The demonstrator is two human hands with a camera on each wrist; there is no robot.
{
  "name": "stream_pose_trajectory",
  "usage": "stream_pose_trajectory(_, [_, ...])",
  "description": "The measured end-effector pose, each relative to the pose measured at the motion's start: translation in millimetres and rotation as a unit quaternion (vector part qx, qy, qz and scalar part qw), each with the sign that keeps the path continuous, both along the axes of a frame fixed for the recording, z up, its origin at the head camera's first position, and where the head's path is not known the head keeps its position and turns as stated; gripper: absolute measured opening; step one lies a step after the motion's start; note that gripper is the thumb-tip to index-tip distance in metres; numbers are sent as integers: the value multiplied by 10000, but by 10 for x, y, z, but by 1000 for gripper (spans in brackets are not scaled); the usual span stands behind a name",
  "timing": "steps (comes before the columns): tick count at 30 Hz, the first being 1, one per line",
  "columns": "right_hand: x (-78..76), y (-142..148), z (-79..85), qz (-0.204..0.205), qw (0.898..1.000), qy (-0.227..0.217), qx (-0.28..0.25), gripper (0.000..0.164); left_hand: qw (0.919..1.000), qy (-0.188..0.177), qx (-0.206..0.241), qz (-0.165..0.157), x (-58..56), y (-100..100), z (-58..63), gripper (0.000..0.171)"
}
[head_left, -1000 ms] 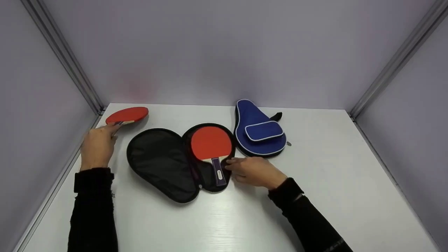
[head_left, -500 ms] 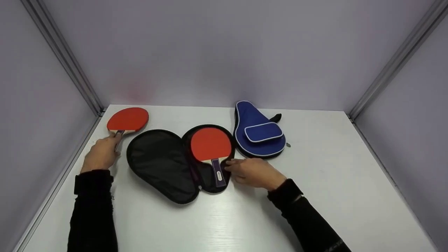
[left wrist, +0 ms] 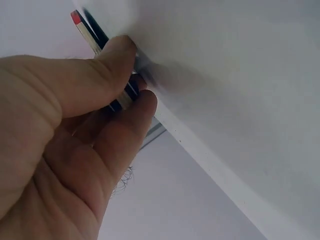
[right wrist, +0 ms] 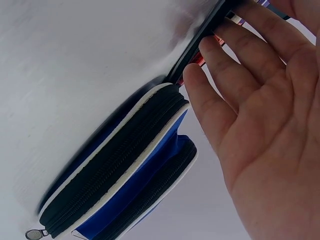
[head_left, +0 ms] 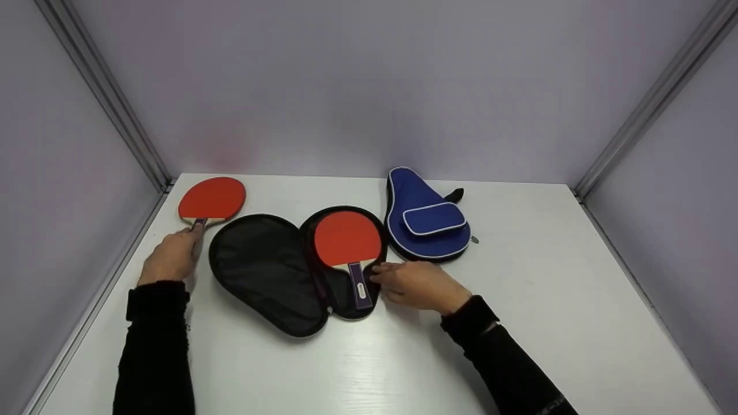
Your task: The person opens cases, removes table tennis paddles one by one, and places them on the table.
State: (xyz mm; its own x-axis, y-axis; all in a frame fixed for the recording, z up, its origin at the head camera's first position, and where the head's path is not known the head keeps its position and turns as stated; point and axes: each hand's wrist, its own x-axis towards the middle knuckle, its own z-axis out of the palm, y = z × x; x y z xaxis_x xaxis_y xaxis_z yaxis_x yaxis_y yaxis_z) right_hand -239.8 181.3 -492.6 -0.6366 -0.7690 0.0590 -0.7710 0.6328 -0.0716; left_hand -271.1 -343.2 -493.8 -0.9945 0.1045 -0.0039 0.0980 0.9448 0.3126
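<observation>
At the far left of the head view, my left hand (head_left: 170, 257) pinches the handle of a red table tennis paddle (head_left: 213, 197). Its thumb and fingers close on that handle (left wrist: 131, 90) in the left wrist view. A second red paddle (head_left: 347, 237) lies in one half of an unzipped black paddle case (head_left: 259, 271), handle toward me. My right hand (head_left: 424, 285) has its fingertips at the right edge of that half, beside the handle. The right wrist view shows its fingers (right wrist: 220, 65) fairly straight against the case's rim.
A blue paddle case (head_left: 424, 222) with white piping and a front pocket lies behind the right hand, close against the black case. Its zipper pull (right wrist: 35, 234) shows in the right wrist view. Pale walls border the white table (head_left: 519, 300) at left, right and back.
The left hand has drawn slightly toward me and tipped its paddle, so more of the red face shows and it lies flatter. The right hand and both cases keep their places.
</observation>
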Motion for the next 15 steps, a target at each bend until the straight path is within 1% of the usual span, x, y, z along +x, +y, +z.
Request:
stream_pose_trajectory(6, [8,0,-8,-60,10000,-66,24,38,9999,-122,-56,21,9,18,-3,61])
stream_pose_trajectory(11, [14,-3,-1,-89,9999,-105,2,38,9999,-71,-64,42,11,26,21,55])
stream_pose_trajectory(15, [31,-3,1,-78,10000,-58,-4,38,9999,-11,59,84,20,29,60,48])
